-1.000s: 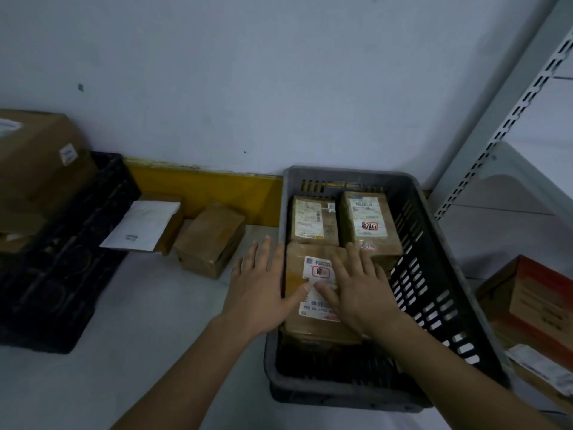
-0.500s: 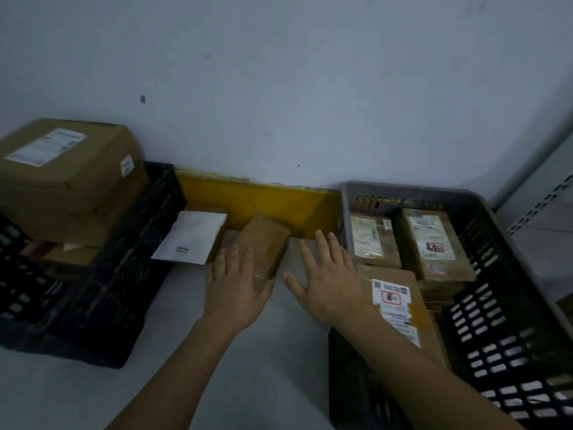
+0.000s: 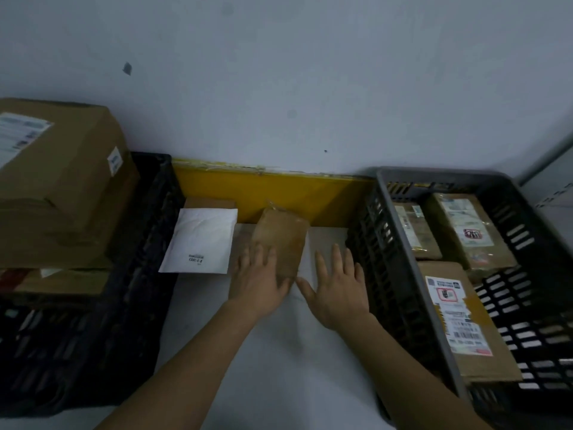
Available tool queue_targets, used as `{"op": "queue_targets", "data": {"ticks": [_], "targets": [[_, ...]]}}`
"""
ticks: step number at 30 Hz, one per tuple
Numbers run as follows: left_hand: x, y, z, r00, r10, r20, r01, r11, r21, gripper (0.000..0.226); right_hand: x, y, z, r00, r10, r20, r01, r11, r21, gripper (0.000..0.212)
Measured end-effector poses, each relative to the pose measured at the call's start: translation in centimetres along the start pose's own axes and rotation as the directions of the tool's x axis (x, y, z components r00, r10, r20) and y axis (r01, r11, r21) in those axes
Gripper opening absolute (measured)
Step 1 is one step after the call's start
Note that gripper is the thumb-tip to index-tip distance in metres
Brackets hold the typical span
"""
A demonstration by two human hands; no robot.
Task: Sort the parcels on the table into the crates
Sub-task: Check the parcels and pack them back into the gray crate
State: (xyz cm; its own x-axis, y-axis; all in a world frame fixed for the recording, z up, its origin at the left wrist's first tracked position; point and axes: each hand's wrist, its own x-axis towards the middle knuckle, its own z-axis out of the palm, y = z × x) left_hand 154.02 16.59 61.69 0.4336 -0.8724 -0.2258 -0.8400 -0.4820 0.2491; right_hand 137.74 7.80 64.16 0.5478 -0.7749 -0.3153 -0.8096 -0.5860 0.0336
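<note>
A small brown cardboard parcel [image 3: 283, 234] lies on the white table [image 3: 273, 352] between two crates. My left hand [image 3: 259, 279] rests flat on its near left corner, fingers spread. To the right of the parcel, my right hand [image 3: 336, 288] hovers open over the table. A white padded envelope [image 3: 200, 240] lies on another brown parcel [image 3: 210, 202] to the left. The grey crate [image 3: 434, 274] on the right holds three labelled brown parcels [image 3: 465, 324]. The black crate [image 3: 145, 243] on the left carries large cardboard boxes [image 3: 59, 181].
A yellow strip [image 3: 279, 190] runs along the base of the pale wall behind the parcels. The two crates hem in the table on both sides. A metal shelf upright [image 3: 555, 159] shows at the far right.
Both hands left the parcel in the grey crate and moved left to the small brown parcel on the table. The view swung left with them.
</note>
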Motion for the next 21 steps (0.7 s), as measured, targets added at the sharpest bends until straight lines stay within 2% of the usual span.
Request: {"op": "queue_targets", "data": {"ticks": [7,12,16,21], "targets": [[5.0,0.5,2.6,0.993,-0.016,0.113,0.017,1.000,-0.016,0.098,1.9,1.2,2.1,0.999,0.045,0.003,-0.045,0.999,-0.016,0.089],[7.2,0.9,4.7,0.976,-0.148,0.159,0.148,0.989,0.013,0.114,2.8,1.2,3.8,0.999,0.034,0.007,-0.034,0.999,-0.001,0.087],[8.3,1.1,6.1,0.961,-0.212,0.180,0.208,0.977,0.039,0.117,3.1,1.2,4.6,0.999,0.020,0.033,-0.020,1.000,0.018,0.085],[8.0,0.7,6.6,0.973,-0.173,0.153,0.171,0.985,0.023,0.115,3.5,1.4,5.0,0.998,-0.002,0.059,0.000,1.000,0.028,0.083]]}}
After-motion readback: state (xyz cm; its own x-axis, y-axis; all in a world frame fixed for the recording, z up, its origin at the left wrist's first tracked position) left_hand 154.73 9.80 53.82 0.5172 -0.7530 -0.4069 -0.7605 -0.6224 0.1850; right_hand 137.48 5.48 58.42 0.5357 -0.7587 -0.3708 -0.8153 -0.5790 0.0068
